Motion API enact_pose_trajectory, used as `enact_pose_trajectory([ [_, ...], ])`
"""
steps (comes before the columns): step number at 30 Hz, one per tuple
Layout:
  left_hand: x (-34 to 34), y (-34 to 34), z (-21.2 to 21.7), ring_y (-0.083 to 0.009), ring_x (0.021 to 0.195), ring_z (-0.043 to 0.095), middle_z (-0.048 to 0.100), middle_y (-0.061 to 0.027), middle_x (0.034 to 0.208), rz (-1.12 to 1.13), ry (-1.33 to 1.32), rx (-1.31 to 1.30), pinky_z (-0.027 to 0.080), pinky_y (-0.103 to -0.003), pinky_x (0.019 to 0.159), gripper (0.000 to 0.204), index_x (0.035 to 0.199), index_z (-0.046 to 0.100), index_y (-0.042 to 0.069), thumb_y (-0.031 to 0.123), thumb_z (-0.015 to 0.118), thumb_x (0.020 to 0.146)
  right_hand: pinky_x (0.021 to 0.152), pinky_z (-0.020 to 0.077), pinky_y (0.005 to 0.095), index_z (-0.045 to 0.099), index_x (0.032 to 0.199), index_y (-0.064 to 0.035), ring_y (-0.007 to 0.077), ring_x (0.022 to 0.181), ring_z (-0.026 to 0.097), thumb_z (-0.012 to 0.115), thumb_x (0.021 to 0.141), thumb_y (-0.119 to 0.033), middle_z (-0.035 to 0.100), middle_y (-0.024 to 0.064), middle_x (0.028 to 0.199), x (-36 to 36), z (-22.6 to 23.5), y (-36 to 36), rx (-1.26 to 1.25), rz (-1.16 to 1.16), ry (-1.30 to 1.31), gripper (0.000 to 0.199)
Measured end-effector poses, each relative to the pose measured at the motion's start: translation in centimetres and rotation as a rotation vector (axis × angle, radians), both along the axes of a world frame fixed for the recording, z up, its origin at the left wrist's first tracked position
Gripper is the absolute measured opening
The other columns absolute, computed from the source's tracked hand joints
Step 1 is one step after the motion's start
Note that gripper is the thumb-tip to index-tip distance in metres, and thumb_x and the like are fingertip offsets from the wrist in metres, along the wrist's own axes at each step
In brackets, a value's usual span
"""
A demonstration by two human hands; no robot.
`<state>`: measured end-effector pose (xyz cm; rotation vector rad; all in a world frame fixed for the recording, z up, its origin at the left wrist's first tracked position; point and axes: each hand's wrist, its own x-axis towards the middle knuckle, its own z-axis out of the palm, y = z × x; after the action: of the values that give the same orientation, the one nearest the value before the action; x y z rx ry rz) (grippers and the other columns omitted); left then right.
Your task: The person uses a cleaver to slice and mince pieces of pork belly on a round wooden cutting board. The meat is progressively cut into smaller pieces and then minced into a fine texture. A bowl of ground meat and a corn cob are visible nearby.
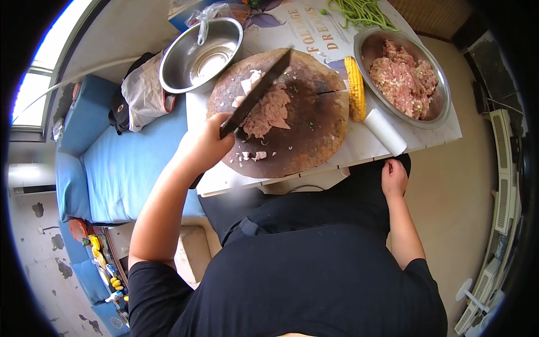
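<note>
My left hand [210,144] is closed round the handle of a cleaver [263,85] with a dark blade. Its blade slants up and to the right over a round wooden chopping board [314,129]. Under and beside the blade lies a heap of chopped pale pink meat [268,114]. Whitish pieces [251,81] lie on the blade's far side, and small bits [260,155] are scattered near the board's front. My right hand [394,178] rests on my dark-clad leg beside the table edge, its fingers curled in with nothing visible in them.
Left of the board stands an empty steel bowl [193,67]. On the right are a corn cob [355,90], a white roll [385,132] and a steel bowl [443,109] of minced meat. Green beans [365,14] lie at the back. A blue sofa [135,168] is at left.
</note>
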<state>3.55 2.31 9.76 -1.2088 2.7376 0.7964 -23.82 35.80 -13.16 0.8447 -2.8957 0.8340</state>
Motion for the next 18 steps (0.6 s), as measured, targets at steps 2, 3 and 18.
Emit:
enact_pose_trajectory([
  [2, -0.5, 0.5, 2.4, -0.0117, 0.049, 0.051, 0.053, -0.0040, 0.060, 0.001, 0.065, 0.007, 0.044, -0.028, 0.048, 0.041, 0.120, 0.049, 0.000, 0.011, 0.060, 0.082, 0.070, 0.0479, 0.0374, 0.063, 0.087, -0.0077, 0.0279, 0.081, 0.060, 0.055, 0.083, -0.017, 0.063, 0.0077, 0.087, 0.1, 0.0, 0.3, 0.022, -0.005, -0.006, 0.013],
  [3, -0.4, 0.5, 3.7, -0.0105, 0.048, 0.050, 0.052, -0.0025, 0.059, 0.061, 0.117, 0.086, 0.042, -0.026, 0.046, 0.043, 0.122, 0.048, 0.001, 0.010, 0.060, 0.082, 0.070, 0.0478, 0.0375, 0.063, 0.087, -0.0077, 0.0280, 0.081, 0.060, 0.055, 0.083, -0.017, 0.063, 0.0077, 0.087, 0.2, 0.0, 0.5, 0.013, 0.003, 0.002, 0.013],
  [18, -0.5, 1.4, 7.0, -0.0088, 0.043, 0.046, 0.050, -0.0014, 0.059, 0.147, 0.280, 0.238, 0.039, -0.024, 0.041, 0.033, 0.113, 0.049, -0.001, 0.009, 0.059, 0.082, 0.070, 0.0473, 0.0381, 0.062, 0.088, -0.0085, 0.0276, 0.082, 0.059, 0.055, 0.083, -0.019, 0.062, 0.0070, 0.086, 0.1, -0.1, 0.7, 0.023, 0.001, 0.007, 0.013],
])
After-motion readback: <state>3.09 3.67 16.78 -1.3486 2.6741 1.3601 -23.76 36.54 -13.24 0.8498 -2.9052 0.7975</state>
